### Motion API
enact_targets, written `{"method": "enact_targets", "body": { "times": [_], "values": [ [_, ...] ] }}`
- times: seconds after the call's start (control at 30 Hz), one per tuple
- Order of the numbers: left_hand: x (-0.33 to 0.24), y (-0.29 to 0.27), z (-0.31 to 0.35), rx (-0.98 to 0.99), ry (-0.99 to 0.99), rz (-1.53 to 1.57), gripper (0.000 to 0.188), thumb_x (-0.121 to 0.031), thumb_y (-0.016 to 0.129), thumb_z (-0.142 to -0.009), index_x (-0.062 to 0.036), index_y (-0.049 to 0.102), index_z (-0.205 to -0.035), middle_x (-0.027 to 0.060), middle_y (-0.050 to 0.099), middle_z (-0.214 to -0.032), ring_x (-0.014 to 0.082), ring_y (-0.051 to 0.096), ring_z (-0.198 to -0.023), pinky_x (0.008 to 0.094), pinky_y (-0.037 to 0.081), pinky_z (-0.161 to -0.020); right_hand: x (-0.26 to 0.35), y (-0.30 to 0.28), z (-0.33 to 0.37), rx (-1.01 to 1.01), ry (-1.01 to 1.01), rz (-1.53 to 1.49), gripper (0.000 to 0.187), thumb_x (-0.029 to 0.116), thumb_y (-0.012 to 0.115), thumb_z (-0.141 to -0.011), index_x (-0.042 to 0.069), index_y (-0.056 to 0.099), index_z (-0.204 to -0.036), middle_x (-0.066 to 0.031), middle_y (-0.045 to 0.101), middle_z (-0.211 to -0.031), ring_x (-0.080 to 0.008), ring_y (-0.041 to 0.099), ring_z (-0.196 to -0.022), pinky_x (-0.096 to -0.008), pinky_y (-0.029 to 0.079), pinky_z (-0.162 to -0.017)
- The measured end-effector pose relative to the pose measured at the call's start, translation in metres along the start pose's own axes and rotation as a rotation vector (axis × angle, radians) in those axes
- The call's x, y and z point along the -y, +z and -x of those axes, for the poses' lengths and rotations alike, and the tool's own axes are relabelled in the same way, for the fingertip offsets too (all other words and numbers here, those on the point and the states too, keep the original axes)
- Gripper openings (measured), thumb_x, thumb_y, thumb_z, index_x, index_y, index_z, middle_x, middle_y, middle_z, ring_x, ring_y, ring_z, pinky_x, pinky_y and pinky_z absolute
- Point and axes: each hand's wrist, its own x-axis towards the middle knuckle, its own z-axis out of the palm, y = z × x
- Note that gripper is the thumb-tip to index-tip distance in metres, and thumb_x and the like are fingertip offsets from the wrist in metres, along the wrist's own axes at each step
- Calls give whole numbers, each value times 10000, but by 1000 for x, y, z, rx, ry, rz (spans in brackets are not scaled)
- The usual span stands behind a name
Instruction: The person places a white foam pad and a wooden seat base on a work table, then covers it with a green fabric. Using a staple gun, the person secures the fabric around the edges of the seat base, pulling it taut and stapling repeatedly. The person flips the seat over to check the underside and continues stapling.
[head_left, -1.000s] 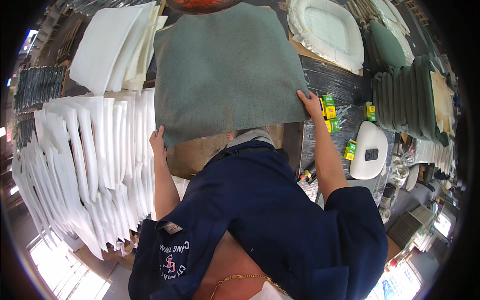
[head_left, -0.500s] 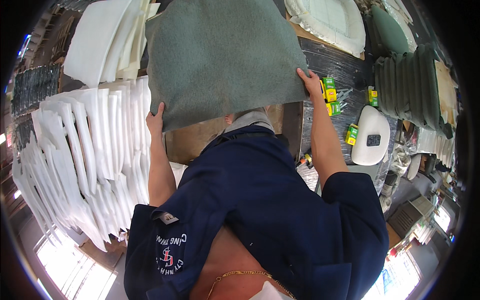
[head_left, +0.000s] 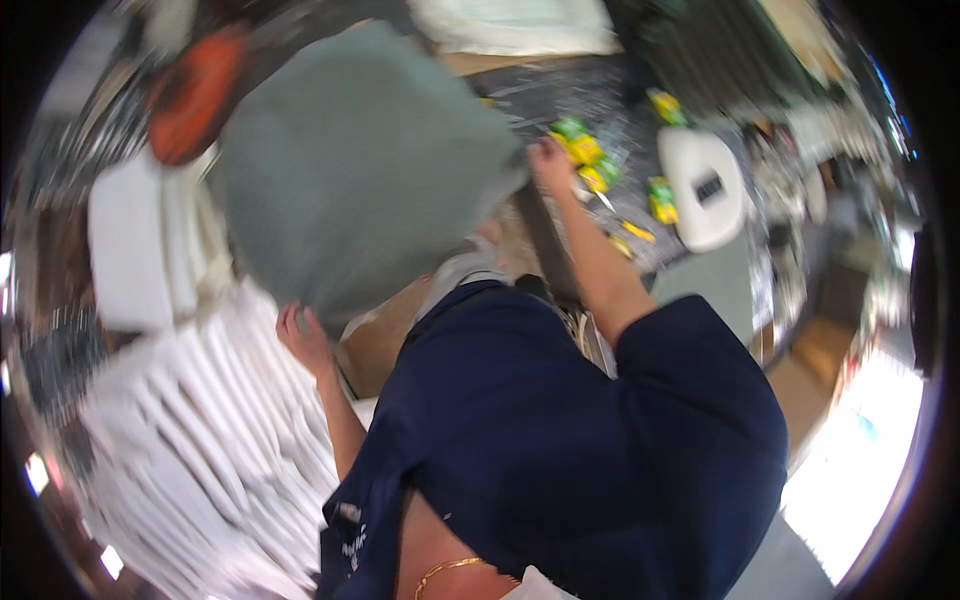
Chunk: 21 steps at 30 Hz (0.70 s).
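A large grey-green fabric panel (head_left: 360,170), roughly square with rounded corners, lies tilted in front of me. My right hand (head_left: 552,167) is closed at its right corner. At its near left edge, my left hand (head_left: 307,338) has its fingers curled against the rim; motion blur softens them. Beyond my right hand, several small yellow-and-green boxes (head_left: 590,160) rest on a black plastic-covered table (head_left: 640,110). The panel's underside is hidden.
Stacked white pads (head_left: 210,440) fill the left side. An orange-red round object (head_left: 198,95) stands at the far left. On the right are a white rounded pad (head_left: 705,190) with a dark rectangle and a stack of dark green pieces (head_left: 735,60).
The view has turned, and the grey-green panel has shifted left in it and rotated. Both hands have stayed at its edges. The orange-red object has come into view.
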Motion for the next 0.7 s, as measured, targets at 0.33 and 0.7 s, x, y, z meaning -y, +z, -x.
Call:
{"method": "enact_targets", "body": {
  "times": [0.33,0.7],
  "values": [
    [-144,83,55,1009,-71,522,205,-151,651,-996,4,716,-1113,123,743,-1017,193,701,-925,324,552,-842,-95,-41,189,1027,374,184,686,316,660,-818,148,529,-1470,-217,589,-1390,-349,713,-1052,-461,561,-910],
    [-199,91,43,851,81,249,280,-262,605,-944,-64,712,-1109,145,746,-1046,331,709,-981,440,537,-851,-211,-109,186,899,668,-298,196,261,624,-986,78,694,-998,-69,693,-773,-172,657,-599,-323,520,-503]
  ]
}}
